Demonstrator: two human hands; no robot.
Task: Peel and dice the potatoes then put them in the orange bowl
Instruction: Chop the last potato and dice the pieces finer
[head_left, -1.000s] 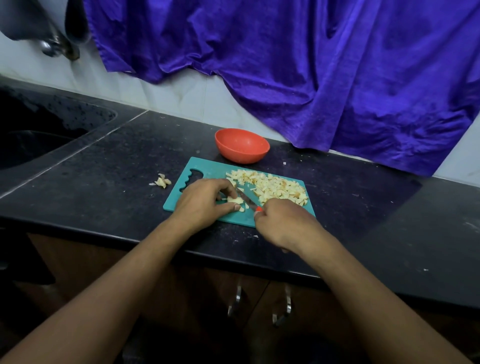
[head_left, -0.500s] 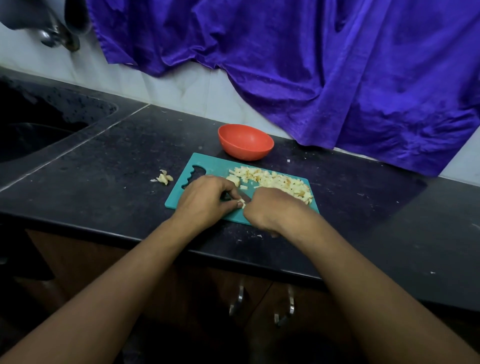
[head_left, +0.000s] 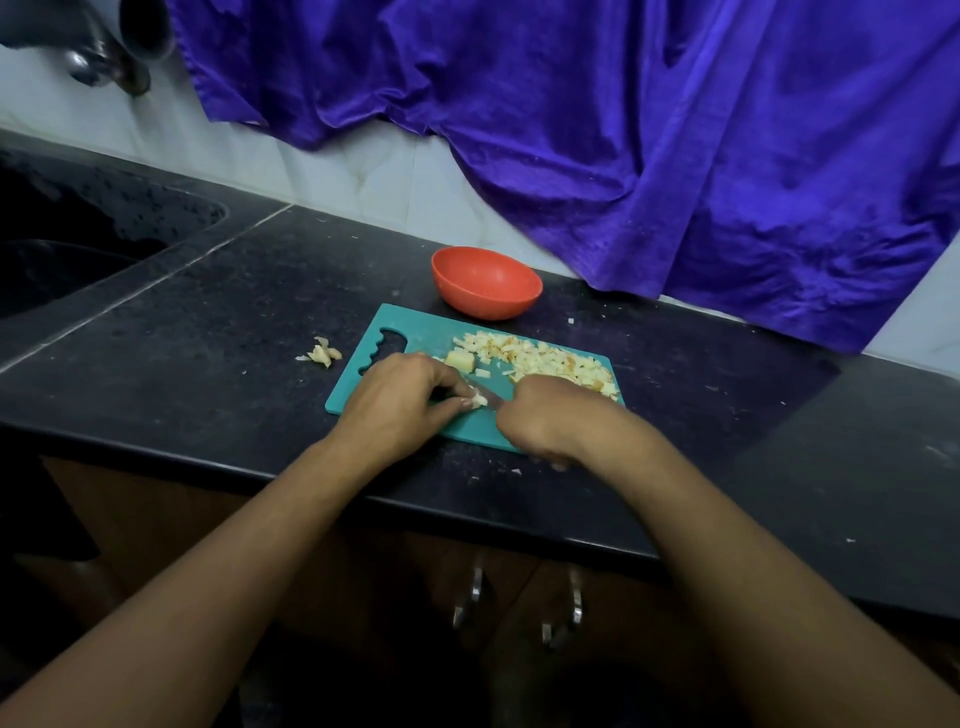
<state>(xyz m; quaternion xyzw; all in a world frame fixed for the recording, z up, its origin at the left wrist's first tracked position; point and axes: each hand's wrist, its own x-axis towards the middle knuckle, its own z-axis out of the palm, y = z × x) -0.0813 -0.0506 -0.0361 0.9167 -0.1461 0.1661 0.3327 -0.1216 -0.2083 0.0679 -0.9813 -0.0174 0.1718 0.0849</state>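
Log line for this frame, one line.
phase: dicing; left hand pinches potato piece; right hand grips knife; orange bowl empty; diced pile on board

One bowl (head_left: 487, 283), one board (head_left: 415, 332) — one knife (head_left: 487, 396)

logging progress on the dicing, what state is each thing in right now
orange bowl: upright, empty
cutting board: flat on the counter
diced potato: heaped on the board, none in the bowl
potato chunk: uncut, loose on the board
small potato piece: pinched by the left hand
knife: gripped by the right hand, blade at the small piece
peel scraps: loose on the counter, left of the board
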